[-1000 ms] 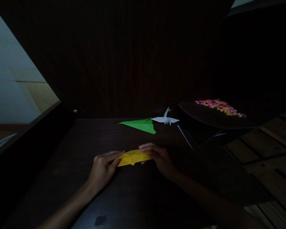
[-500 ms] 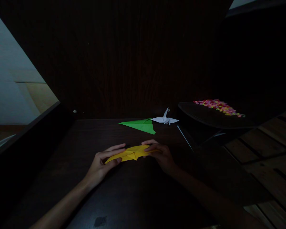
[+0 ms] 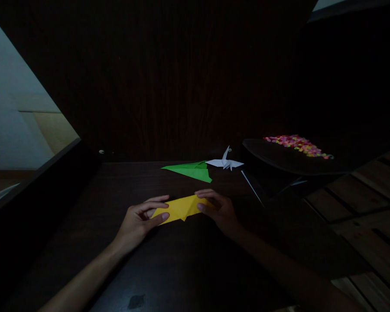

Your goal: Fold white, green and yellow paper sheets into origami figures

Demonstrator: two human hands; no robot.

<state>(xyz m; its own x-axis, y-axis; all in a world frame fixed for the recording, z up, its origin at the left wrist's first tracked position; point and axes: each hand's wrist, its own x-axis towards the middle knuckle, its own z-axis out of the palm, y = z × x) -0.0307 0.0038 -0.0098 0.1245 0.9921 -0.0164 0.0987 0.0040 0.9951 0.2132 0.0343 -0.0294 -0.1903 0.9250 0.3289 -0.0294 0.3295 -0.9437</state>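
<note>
A folded sheet of yellow paper (image 3: 178, 209) is held between my two hands, low over the dark table. It is a long band with a small pointed flap at its lower middle. My left hand (image 3: 143, 219) grips the left end, thumb on the near face and fingers behind the upper edge. At the other end my right hand (image 3: 219, 212) pinches the paper the same way. Beyond them lies a green paper plane (image 3: 190, 171), with a white origami crane (image 3: 225, 163) touching or close to its right end.
A thin white stick (image 3: 251, 187) lies right of the crane. On a dark raised surface (image 3: 256, 149) at the right is a heap of small pink, red and yellow pieces (image 3: 299, 145). A dark upright panel (image 3: 182, 86) closes the table's back; wooden slats (image 3: 364, 199) show lower right.
The yellow paper has turned so that its broad face shows instead of its open folds. My right thumb now lies on the near face. The green plane and white crane stay put.
</note>
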